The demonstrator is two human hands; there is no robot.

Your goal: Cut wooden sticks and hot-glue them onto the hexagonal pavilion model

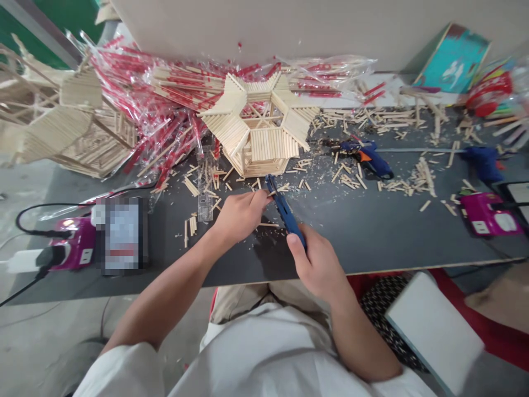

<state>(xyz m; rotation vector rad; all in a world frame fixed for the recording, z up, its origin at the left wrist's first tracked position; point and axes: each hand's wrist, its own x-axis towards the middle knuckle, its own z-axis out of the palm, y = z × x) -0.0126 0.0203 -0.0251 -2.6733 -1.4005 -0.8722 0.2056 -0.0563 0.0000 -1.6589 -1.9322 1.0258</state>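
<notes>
My right hand (318, 262) is wrapped around the handles of a blue hand tool (284, 212), which looks like a cutter and points away from me. Beside its head, my left hand (243, 216) pinches a short wooden stick (271, 193) whose end meets the tool. Whether the jaws bite on the stick is too small to tell. Just beyond both hands stands a star-shaped model built of wooden sticks (275, 144). Left of my left hand lies a clear plastic ruler (205, 196), with cut stick pieces around it.
A blue glue gun (376, 161) lies right of the model, another glue gun (481, 161) farther right. Purple power strips (78, 237) (487, 212) with cables sit at both sides. Bagged red-marked sticks (177, 82) line the back. A larger stick model (61, 132) stands left, near a blurred-screen device (142, 237).
</notes>
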